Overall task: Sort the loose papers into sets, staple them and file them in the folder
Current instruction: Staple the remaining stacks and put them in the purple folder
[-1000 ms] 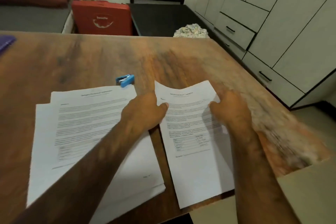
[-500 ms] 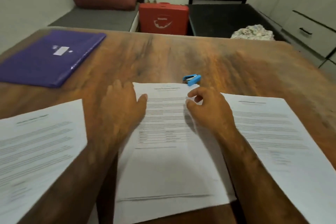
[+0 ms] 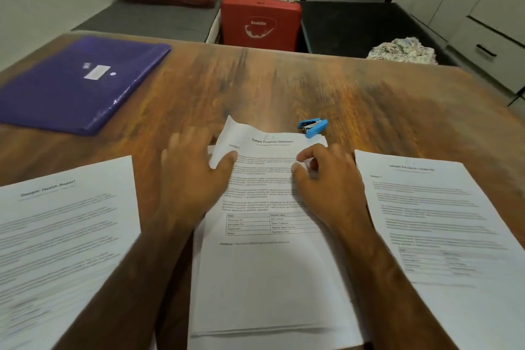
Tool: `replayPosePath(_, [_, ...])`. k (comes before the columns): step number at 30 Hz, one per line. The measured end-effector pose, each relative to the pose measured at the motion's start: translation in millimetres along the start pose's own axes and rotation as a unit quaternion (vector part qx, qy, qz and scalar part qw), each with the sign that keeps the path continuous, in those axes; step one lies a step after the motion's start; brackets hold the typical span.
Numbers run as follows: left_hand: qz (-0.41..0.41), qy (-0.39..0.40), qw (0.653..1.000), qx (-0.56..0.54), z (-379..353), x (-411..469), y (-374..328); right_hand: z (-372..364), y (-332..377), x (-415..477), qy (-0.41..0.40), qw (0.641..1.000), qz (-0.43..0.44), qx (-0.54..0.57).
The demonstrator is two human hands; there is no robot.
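- Nearest me the Financial Statement stack (image 3: pixel 270 278) lies on the counter (image 3: pixel 270 88) with its long axis running straight away from me. Its near edges are roughly squared.
- The Health Report stack (image 3: pixel 62 236) flanks it on my left and the right-hand stack (image 3: pixel 443 221) on my right, each apart from it.
- My left hand (image 3: pixel 196 179) has its thumb down on the top sheet beside the lifted far-left corner. The fingers are stretched and blurred, so I cannot tell whether they reach under the paper.
- My right hand (image 3: pixel 326 179) pinches the stack's right edge near the top between thumb and forefinger, and the paper puckers there.
- The stapler (image 3: pixel 312 127) lies just past the stack's far-right corner, its length running crosswise with the mouth to the left. It is ahead of my right hand and much the nearer to it, so I judge that hand should fetch it.
- Farthest, the purple folder (image 3: pixel 79 85) lies closed at far left, well apart, on my left hand's side.
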State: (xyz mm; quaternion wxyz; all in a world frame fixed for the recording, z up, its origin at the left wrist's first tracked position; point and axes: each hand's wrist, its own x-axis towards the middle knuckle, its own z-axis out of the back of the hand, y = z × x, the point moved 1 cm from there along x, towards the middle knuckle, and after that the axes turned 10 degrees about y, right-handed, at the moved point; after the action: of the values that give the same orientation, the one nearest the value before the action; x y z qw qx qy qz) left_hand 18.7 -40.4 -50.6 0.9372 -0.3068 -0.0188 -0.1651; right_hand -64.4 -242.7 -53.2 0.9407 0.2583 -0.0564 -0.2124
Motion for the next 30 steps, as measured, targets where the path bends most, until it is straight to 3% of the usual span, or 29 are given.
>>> replayPosePath(4, [-0.036,0.035,0.977,-0.208,5,-11,-16,-2,-3,1,0.004,1.000,0.003,-0.005])
replayPosePath(8, [0.005,0.060,0.927,-0.371,13,-14,-21,-3,-6,1,-0.002,1.000,0.016,-0.002])
replayPosePath(12, [0.034,0.078,0.919,-0.385,18,-14,-18,-5,-9,1,-0.020,0.999,0.026,0.031])
replayPosePath(19, [0.056,0.073,0.895,-0.436,22,-10,-11,9,-17,0,-0.100,0.968,0.027,0.226])
replayPosePath(24, [0.079,0.076,0.874,-0.473,22,-5,-7,13,-17,0,-0.079,0.923,0.009,0.377])
replayPosePath(30, [0.074,0.081,0.879,-0.463,21,-6,-6,9,-21,4,-0.069,0.904,0.012,0.421])
